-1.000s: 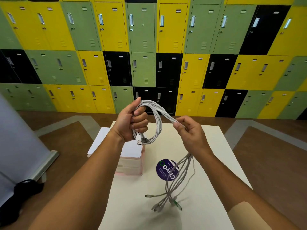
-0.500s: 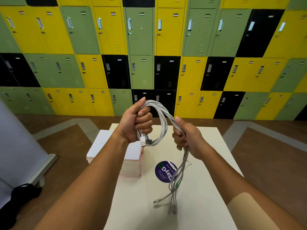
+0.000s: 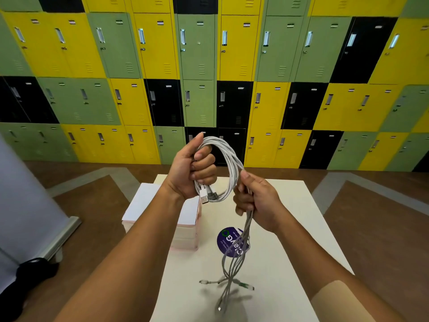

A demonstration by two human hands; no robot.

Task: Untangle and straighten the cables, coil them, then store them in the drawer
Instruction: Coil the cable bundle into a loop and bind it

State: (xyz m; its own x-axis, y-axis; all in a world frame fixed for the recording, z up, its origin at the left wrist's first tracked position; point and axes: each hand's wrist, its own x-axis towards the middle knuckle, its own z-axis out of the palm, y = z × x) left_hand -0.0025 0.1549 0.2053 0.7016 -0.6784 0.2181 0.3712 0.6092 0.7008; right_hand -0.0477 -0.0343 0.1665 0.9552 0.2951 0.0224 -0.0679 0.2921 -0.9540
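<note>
Left hand (image 3: 192,170) clenches the coiled cables (image 3: 228,159). Right hand (image 3: 257,201) grips the loose tails (image 3: 234,263), which hang straight down below its fingers.

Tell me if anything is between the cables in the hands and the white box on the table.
Nothing visible is. The left hand grips the coiled cables above the right edge of the white box. The loose ends hang from the right hand over the table, clear of the box. No open drawer shows.

cables (image 3: 228,163) above table (image 3: 290,217) | box (image 3: 162,210) left | lockers (image 3: 209,77) behind
</note>
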